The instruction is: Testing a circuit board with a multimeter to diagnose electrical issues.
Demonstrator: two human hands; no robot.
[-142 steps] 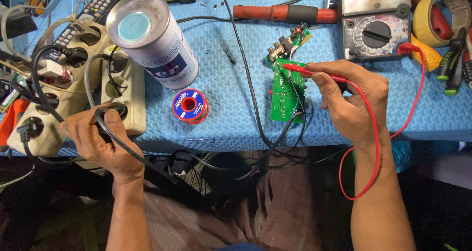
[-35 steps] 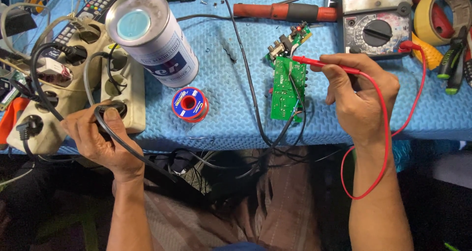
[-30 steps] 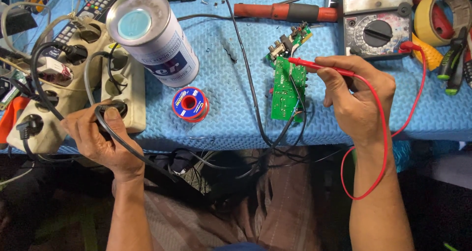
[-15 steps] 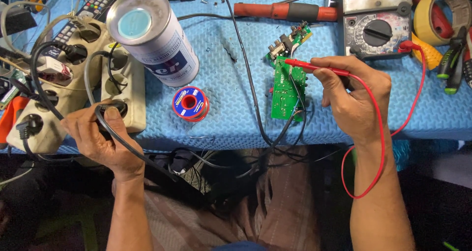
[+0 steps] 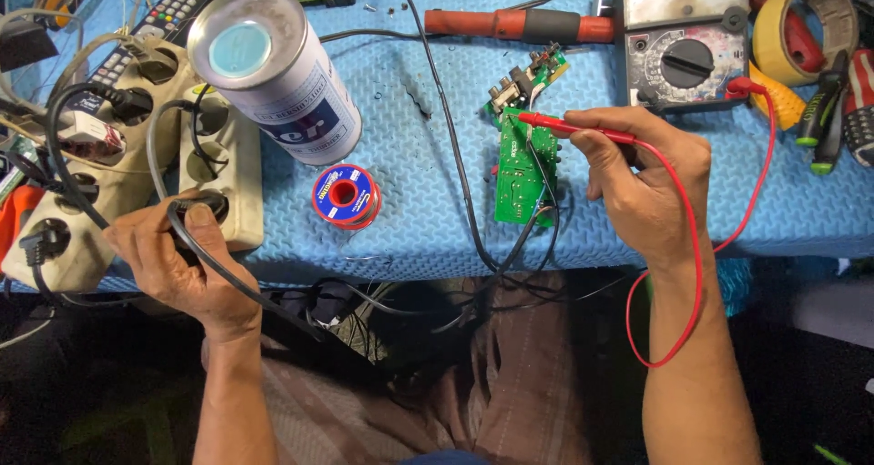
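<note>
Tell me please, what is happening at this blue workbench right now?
A person sits at a blue foam mat and checks a small green circuit board. The right hand holds a thin red probe, its tip on the upper part of the board; its red lead runs to a grey dial multimeter. The left hand grips a black plug at a beige power strip. A small red solder spool and a large metal can stand between.

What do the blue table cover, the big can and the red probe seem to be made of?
Table cover: probably foam or rubber, matt, with a woven-looking embossed texture.
Can: metal, judging by its shiny silver rim and top; printed white wall.
Red probe, held by the right hand: likely smooth plastic, slightly glossy.
</note>
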